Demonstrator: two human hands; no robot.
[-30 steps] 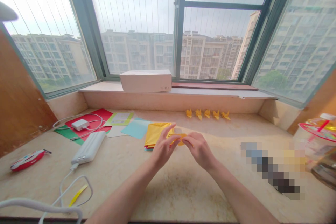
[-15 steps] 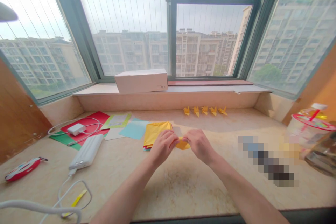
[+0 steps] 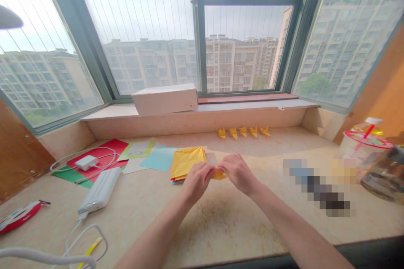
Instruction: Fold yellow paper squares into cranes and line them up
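Observation:
A small folded piece of yellow origami paper (image 3: pixel 219 174) is pinched between my two hands, a little above the counter. My left hand (image 3: pixel 199 180) grips its left side, and my right hand (image 3: pixel 236 173) has hold of the right side. Fingers cover most of the paper, so its exact folds are hidden. Just behind my left hand lies a stack of yellow paper sheets (image 3: pixel 187 160), with red and blue edges showing underneath. Several yellow paper cranes (image 3: pixel 243 131) stand in a row farther back, beyond my right hand.
Left on the counter (image 3: pixel 142 214) lie coloured sheets (image 3: pixel 159 158), a white charger (image 3: pixel 86 162) with cable, a white power bank (image 3: pixel 100 189) and a red-and-white pouch (image 3: pixel 22 217). A white box (image 3: pixel 166 100) sits on the sill. A cup with a red straw (image 3: pixel 362 151) stands right.
The view has shifted slightly, so the counter items appear a little displaced. Both hands keep hold of the yellow paper; less of it shows between the fingers now.

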